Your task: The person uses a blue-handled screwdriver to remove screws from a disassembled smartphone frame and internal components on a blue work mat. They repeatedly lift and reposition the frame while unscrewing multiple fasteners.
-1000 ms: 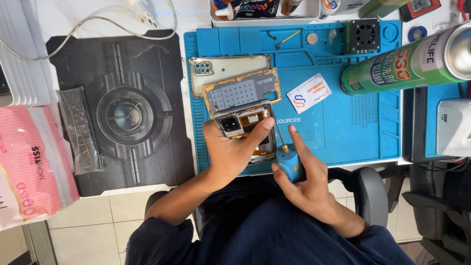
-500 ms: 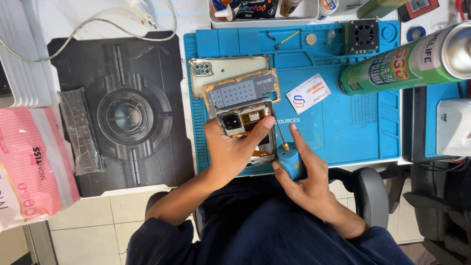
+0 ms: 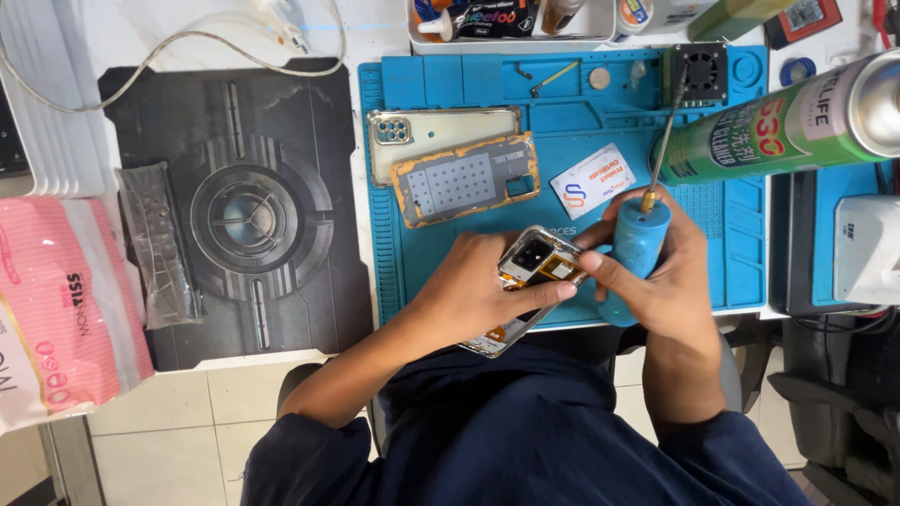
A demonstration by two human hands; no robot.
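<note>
Blue mat on desk. Left hand fingers wrapped round opened phone, lifted at mat's near edge, long axis diagonal. Right hand grips blue screwdriver just right, w/ tip pointing away.

One head-worn view looks steeply down from above, close over the person's lap and both hands. It faces the surface ahead, blue mat centred, floor tiles along the lower left edge.
</note>
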